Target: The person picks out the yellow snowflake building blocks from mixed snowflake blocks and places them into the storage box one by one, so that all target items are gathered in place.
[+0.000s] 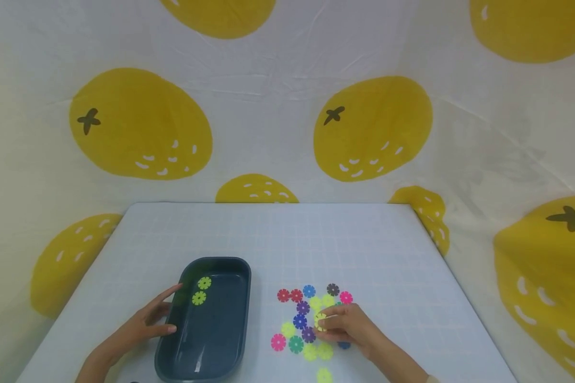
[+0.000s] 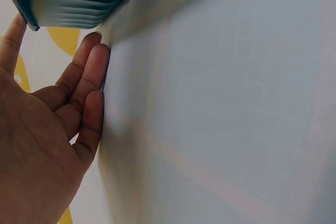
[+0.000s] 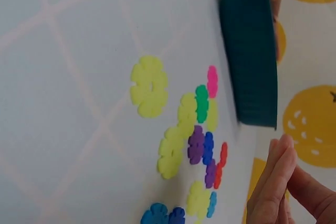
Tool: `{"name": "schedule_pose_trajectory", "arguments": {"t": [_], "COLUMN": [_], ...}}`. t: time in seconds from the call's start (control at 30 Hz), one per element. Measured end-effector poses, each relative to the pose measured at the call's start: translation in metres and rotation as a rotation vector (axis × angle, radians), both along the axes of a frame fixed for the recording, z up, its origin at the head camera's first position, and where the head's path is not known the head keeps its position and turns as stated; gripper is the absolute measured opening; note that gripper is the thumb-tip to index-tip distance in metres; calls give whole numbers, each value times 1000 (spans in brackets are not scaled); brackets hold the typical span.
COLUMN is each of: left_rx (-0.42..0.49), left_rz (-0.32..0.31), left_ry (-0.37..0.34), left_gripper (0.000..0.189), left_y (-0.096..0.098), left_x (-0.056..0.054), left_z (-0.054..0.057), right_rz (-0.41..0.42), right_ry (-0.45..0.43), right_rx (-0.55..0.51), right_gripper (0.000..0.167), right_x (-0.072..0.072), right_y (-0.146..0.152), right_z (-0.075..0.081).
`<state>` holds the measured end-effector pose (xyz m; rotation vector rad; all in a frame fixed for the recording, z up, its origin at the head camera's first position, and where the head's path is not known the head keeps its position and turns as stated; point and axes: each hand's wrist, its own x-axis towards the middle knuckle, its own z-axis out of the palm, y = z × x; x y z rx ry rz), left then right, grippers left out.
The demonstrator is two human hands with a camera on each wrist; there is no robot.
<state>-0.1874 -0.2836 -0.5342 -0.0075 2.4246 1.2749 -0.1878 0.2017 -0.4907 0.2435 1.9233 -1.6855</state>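
A dark teal tray (image 1: 211,340) stands on the table, with two yellow-green notched plastic discs (image 1: 202,290) lying inside towards its far left. Along the tray's left side, my left hand (image 1: 139,327) spreads its fingers, its index finger and thumb at the rim. In the left wrist view, the other fingers (image 2: 93,72) lie loosely bent beside the tabletop, under the tray's edge. Over the scattered discs, my right hand (image 1: 347,325) pinches a yellow-green disc (image 1: 320,321) between thumb and fingers. The right wrist view shows those fingertips (image 3: 283,148) close together; the disc is hidden there.
Loose discs in red (image 1: 283,295), blue (image 1: 309,291), purple (image 1: 309,334), pink (image 1: 278,342), green (image 1: 296,344) and yellow-green (image 1: 325,351) lie right of the tray. The white gridded table (image 1: 364,239) meets a fruit-patterned cloth (image 1: 263,133) at the back.
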Motion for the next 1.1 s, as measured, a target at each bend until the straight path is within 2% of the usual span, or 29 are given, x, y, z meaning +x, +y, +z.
{"name": "schedule_pose_trajectory", "arguments": {"t": [0.47,0.9,1.1], "left_rx": [-10,-5,-14], "left_rz": [3,7,-2], "left_ry": [10,21,34], "left_gripper": [98,97,97], "left_y": [1,2,1], "left_x": [2,2,1], "left_z": [1,3,0], "right_rz": [22,48,54], "right_ry": [-1,21,18], "right_rx": [-26,-15,-42], "right_gripper": [39,30,28], "right_x": [-1,-1,0], "right_y": [-16,-29,-33], "right_z": [7,9,8]}}
